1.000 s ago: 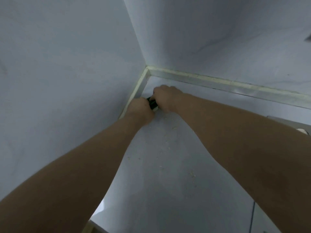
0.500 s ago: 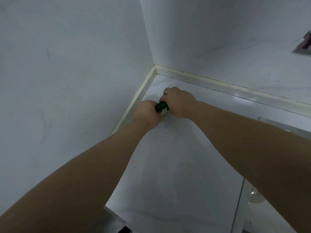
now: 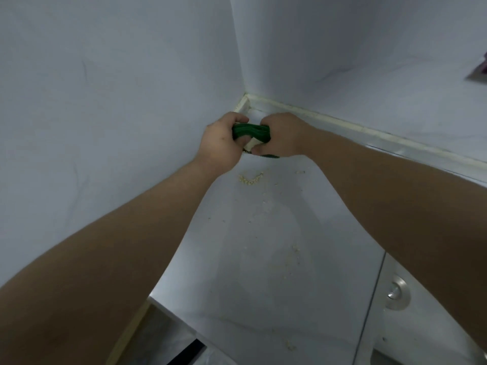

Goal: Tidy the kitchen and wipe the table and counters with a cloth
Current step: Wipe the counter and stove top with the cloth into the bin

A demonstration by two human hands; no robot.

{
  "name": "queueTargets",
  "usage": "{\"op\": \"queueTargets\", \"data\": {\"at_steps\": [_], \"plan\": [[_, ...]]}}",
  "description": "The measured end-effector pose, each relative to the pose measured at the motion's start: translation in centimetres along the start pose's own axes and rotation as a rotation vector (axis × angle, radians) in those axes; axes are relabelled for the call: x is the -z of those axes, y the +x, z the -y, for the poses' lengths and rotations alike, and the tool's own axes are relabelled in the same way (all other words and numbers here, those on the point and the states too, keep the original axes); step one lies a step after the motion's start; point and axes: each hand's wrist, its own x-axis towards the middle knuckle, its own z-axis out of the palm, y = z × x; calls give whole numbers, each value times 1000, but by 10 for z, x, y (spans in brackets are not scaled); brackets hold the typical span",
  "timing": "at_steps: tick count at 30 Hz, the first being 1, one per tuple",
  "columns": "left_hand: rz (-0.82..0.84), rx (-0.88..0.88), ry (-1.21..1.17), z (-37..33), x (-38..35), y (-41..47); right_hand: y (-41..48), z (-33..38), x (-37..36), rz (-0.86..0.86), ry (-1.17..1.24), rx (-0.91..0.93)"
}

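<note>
Together, left grip (image 3: 221,143) and right grip (image 3: 283,135) clutch the bunched green cloth (image 3: 250,130) at the desk (image 3: 250,280) corner; pressing it flat should gather the crumbs (image 3: 250,179) cleanly.

Two hands are counted, a left hand (image 3: 221,143) and a right hand (image 3: 284,135); one green cloth (image 3: 250,130), one counter (image 3: 250,280), one crumb heap (image 3: 250,179), one round metal fitting (image 3: 398,296).

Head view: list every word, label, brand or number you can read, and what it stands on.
None readable. The green cloth gripped by left hand and right hand shows no print; counter and wall carry none; the purple item at the right edge is too blurred.
</note>
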Motion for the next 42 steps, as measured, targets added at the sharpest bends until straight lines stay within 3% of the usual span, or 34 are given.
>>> {"op": "queueTargets", "data": {"at_steps": [6, 11, 14, 19, 26, 31, 36, 42], "plan": [[-46, 154, -143, -2, 8, -6, -18, -1, 5, 59, 425, -161], [-62, 277, -108, 10, 8, -16, -26, -6, -2, -42, 591, -248], [16, 296, -42, 16, 7, -21, -21, -8, -6, -135, 424, -279], [89, 258, 58, 24, 1, -26, 5, -1, -7, -190, -188, -220], [129, 211, 154, 39, -4, -32, 69, 3, -20, -274, -518, -84], [149, 185, 173, 57, -7, -36, 108, -3, -49, -149, -586, -226], [173, 157, 141, 74, -14, -33, 135, -2, -80, -239, -563, -335], [176, 201, 71, 79, -7, -26, 135, -13, -61, -161, -568, -232]]}}
